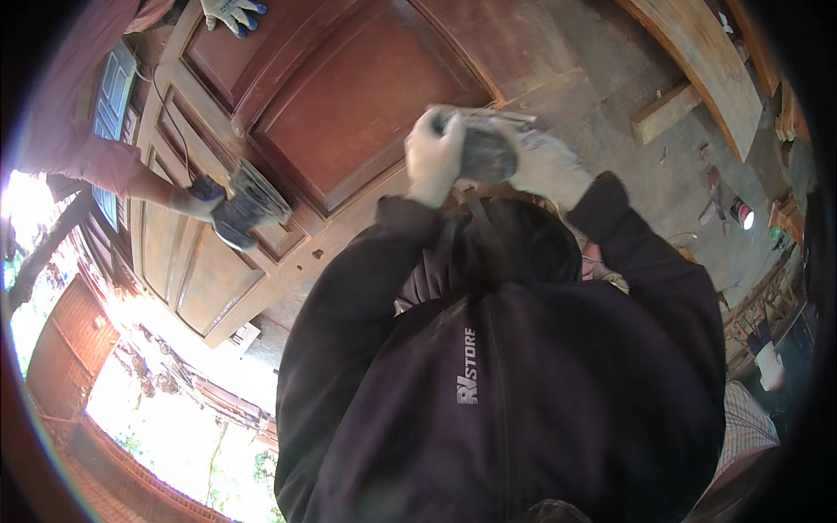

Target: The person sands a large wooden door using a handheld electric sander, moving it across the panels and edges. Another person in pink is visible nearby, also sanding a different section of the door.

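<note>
Both my hands, in whitish work gloves, are raised in front of my chest at the near edge of a brown panelled wooden door [370, 100]. Between them is a dark, rounded tool that looks like an electric sander [488, 157], its flat plate turned away from me. My left hand [432, 159] curls round its left side, fingers closed. On its other side, my right hand [551, 172] is blurred, and its fingers are partly hidden. The tool appears to be held off the door's surface.
At the left, a co-worker's gloved hand holds a corded sander [253, 202] on the door; their other glove [234, 13] rests farther up. A curved wooden board [697, 61] and a wood block [665, 113] lie at the right, near a small can [742, 213] on the floor.
</note>
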Available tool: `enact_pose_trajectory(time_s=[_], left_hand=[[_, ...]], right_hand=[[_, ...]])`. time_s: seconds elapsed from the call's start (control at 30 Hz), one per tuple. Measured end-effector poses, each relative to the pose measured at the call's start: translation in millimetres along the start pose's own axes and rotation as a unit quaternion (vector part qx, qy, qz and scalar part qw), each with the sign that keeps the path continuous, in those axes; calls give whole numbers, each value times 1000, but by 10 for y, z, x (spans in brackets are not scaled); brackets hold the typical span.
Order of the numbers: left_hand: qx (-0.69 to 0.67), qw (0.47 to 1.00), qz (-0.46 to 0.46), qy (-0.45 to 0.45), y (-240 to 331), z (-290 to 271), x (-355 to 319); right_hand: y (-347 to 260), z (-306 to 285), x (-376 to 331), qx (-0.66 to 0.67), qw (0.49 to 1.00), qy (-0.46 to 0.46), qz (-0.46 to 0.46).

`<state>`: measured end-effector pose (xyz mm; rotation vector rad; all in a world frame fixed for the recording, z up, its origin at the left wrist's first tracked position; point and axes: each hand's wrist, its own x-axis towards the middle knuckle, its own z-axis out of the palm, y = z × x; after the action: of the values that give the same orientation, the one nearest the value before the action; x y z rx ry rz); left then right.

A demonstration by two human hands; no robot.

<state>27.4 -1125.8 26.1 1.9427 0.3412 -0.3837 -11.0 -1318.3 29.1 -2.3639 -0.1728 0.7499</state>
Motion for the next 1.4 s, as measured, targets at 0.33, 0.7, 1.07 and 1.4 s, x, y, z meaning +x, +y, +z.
enact_pose_trajectory(time_s=[0.33,0.7,1.07,1.4], left_hand=[[-5,999,-26,22,-392,-401,-43],[-147,972,-150,101,-1561,-1757,-750],[62,994,4,-89,233,412,76],[18,999,-33,5,-10,384,70]], right_hand=[[-391,243,123,-78,994,-72,12],[-1340,1297,271,-42,984,-123,-122],[182,34,-315,-56,976,-55,204],[191,-219,-42,-22,1000,-1,18]])
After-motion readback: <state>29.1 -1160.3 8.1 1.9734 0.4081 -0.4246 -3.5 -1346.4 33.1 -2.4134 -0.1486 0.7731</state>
